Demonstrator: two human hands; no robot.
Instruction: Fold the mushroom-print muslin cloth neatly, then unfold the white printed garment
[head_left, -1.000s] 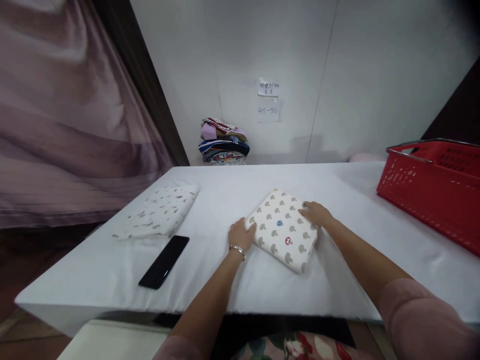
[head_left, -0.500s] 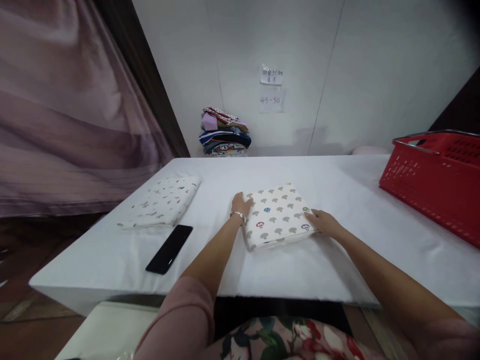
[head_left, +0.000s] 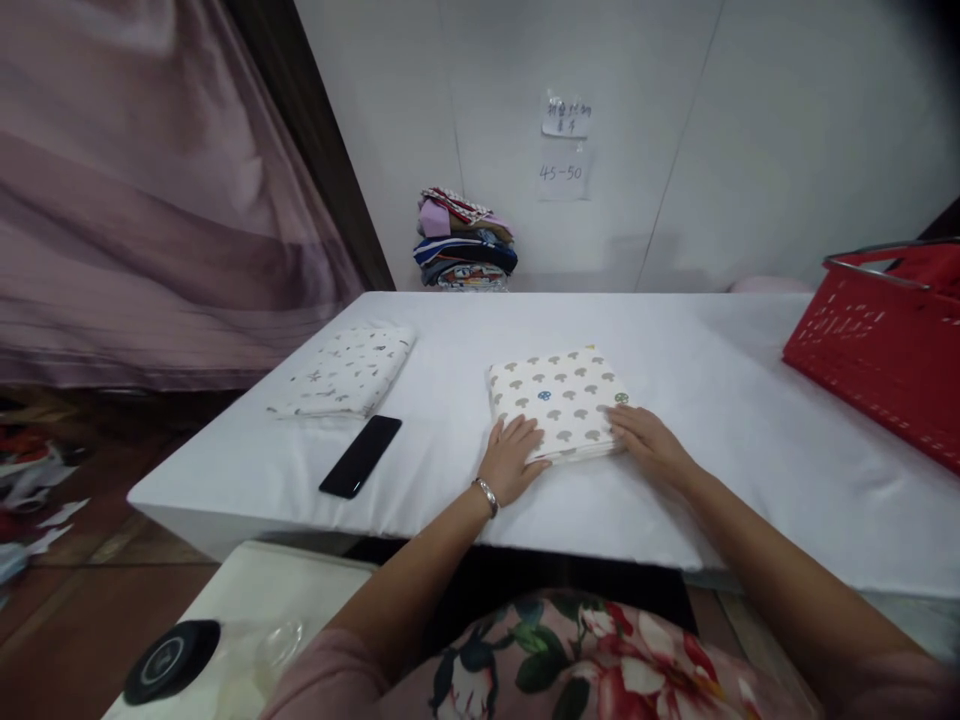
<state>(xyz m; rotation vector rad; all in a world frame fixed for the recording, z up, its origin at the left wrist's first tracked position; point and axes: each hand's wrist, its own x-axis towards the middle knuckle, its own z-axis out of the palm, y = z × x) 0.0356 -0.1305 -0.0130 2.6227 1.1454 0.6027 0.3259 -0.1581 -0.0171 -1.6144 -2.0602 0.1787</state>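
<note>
A folded white cloth [head_left: 566,395] with grey mushroom prints and a few coloured ones lies flat on the white-covered table [head_left: 450,350]. My left hand [head_left: 511,460], a silver bracelet at its wrist, rests on the cloth's near left corner with fingers stretched out. On the near right corner lies my right hand [head_left: 649,440], its fingers extended over the edge. Neither hand grips the cloth. To the left is a second folded white cloth [head_left: 349,370] with small dark prints, and a black phone [head_left: 361,457] sits just in front of it.
A red plastic basket [head_left: 877,340] stands at the table's right. Behind the far edge, a stack of folded fabrics [head_left: 466,240] rises against the wall. Below the table's front left is a pale surface [head_left: 300,590] holding a round black object [head_left: 172,660].
My left hand has moved from the mushroom cloth's left side to its near left corner. My right hand stays at the right edge, its fingers now flatter. The view has shifted slightly.
</note>
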